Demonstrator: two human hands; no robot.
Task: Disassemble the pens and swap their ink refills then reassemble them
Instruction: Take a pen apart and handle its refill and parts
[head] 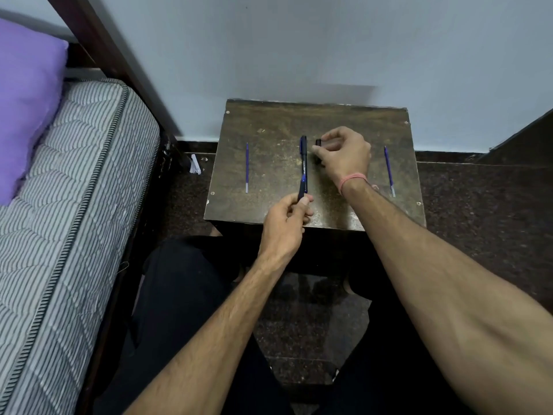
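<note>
Two refills, left (247, 167) and right (389, 171), are laid apart for swapping. A pen (303, 166) is pinched by the left hand (285, 226); a dark pen part (318, 142) is gripped by the curled right hand (344, 154).

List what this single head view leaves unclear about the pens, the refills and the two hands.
- Dark pen part in the right hand: mostly hidden by curled fingers.
- Pen: its lower end is hidden inside the left hand; barrel print is too small to read.
- Left refill and right refill: tips too small to make out.
- Table: its legs are hidden beneath the top.
</note>
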